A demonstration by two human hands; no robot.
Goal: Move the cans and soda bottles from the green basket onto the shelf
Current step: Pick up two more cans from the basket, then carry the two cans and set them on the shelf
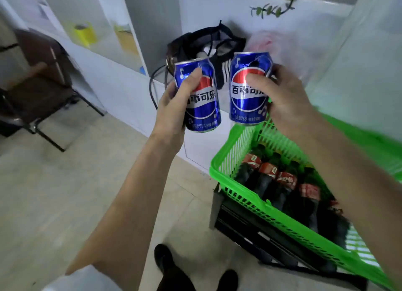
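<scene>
My left hand (174, 108) grips a blue Pepsi can (203, 112), held upright and tilted slightly left. My right hand (287, 101) grips a second blue Pepsi can (245, 103), also upright. Both cans are raised side by side, above and to the left of the green basket (226, 155). Inside the basket lie several dark cola bottles (267, 182) with red labels. My right forearm covers the basket's right part. A white shelf unit (130, 40) with open compartments stands behind the cans.
The basket rests on a black crate (250, 227). A black bag (206, 45) and a pink-tinted plastic bag (269, 45) sit in the shelf behind the cans. A dark chair (37, 79) stands at left. Yellow items (83, 33) fill upper-left compartments. My shoes (165, 258) show below.
</scene>
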